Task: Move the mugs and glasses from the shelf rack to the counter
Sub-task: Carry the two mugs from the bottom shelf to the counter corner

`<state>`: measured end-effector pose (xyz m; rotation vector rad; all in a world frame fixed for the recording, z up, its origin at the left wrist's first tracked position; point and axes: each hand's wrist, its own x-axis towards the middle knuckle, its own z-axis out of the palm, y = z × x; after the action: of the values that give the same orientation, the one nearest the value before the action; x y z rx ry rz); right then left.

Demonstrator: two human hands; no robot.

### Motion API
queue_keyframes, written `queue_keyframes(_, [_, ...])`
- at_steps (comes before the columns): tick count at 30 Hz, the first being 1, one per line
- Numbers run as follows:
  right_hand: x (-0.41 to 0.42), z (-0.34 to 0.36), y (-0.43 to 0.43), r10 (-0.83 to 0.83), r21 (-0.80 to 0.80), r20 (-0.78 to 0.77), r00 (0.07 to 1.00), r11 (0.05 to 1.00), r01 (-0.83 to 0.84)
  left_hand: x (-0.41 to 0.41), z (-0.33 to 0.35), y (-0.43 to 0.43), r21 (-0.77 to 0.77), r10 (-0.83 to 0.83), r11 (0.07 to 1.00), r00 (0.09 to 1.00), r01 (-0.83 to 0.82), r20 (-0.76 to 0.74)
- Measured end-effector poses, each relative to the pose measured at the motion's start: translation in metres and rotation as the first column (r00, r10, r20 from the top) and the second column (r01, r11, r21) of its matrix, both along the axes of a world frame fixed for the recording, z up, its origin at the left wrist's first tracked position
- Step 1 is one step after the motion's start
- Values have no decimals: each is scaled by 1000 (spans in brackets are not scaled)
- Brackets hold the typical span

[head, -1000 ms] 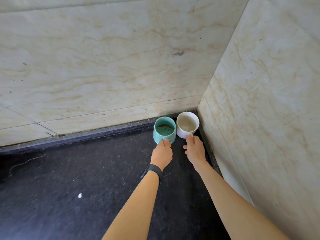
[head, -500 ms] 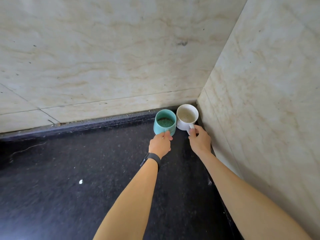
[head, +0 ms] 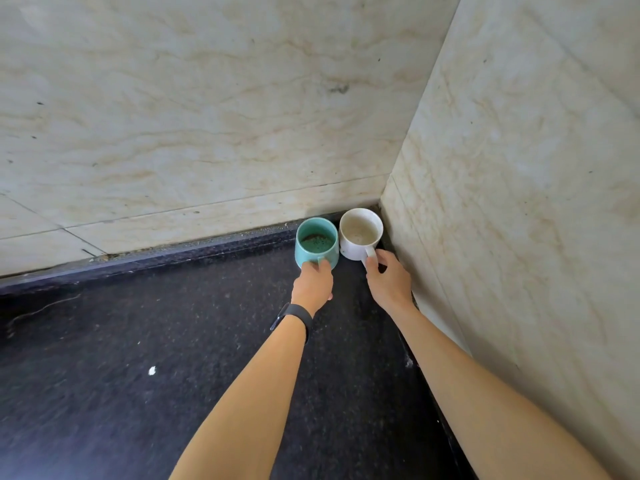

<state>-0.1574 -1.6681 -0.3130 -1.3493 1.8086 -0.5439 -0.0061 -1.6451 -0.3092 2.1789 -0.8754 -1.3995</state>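
Observation:
A teal mug (head: 316, 241) and a white mug (head: 358, 233) stand upright side by side on the black counter (head: 173, 358), tucked into the corner where two marble walls meet. My left hand (head: 312, 285) holds the teal mug by its handle, fingers curled round it. My right hand (head: 389, 280) pinches the white mug's handle, which points toward me. A black band sits on my left wrist. The shelf rack is out of view.
A beige marble back wall (head: 207, 116) and a right side wall (head: 519, 202) close in the corner. A small white speck (head: 151, 370) lies on the dark counter to the left.
Both mugs have slid deeper into the corner, and my hands followed them. My right hand shifted to the right of the white mug's handle.

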Motion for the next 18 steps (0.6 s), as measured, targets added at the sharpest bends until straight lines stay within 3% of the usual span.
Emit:
queue_keyframes(5, [-6,19,41,-63,24,37,997,998,62,25,27,24,43,-245,969,954,242,170])
queue_keyframes(8, [-9,43,78,33,14,28,999,999,-33,45,56,60,-9,-327,938,888,348,322])
queue_keyframes(12, [-1,98,124,213,-95,-64,975,971,-218,81,104,121,-14,-382,881,728,473,570])
queue_keyframes(18, [57,197,164,536,-376,-204,819,730,-571,151,172,216,-23,-273,900,603,436,750])
